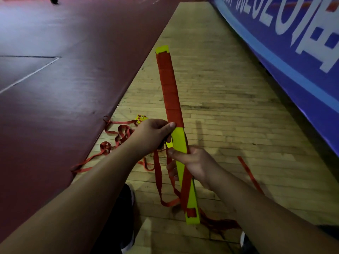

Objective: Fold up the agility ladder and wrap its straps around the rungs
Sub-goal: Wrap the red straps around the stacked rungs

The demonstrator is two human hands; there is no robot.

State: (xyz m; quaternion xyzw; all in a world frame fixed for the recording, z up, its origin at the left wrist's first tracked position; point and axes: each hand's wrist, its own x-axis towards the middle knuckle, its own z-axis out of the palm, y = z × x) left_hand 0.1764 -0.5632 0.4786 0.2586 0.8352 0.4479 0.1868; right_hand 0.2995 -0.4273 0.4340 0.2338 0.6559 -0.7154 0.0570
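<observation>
The left grip (152,134) is curled round the stacked yellow rungs (178,140), with its thumb pressed at the near edge of the red strap (169,88) wound along the bundle's far half. Just below it, the right grip (194,162) clasps the same bundle, thumb across. A loose tail (121,134) of strap lies tangled left of the grips on the wooden floor (229,107). A maroon mat (64,88) lies further left and a blue banner (293,43) stands to the right.
</observation>
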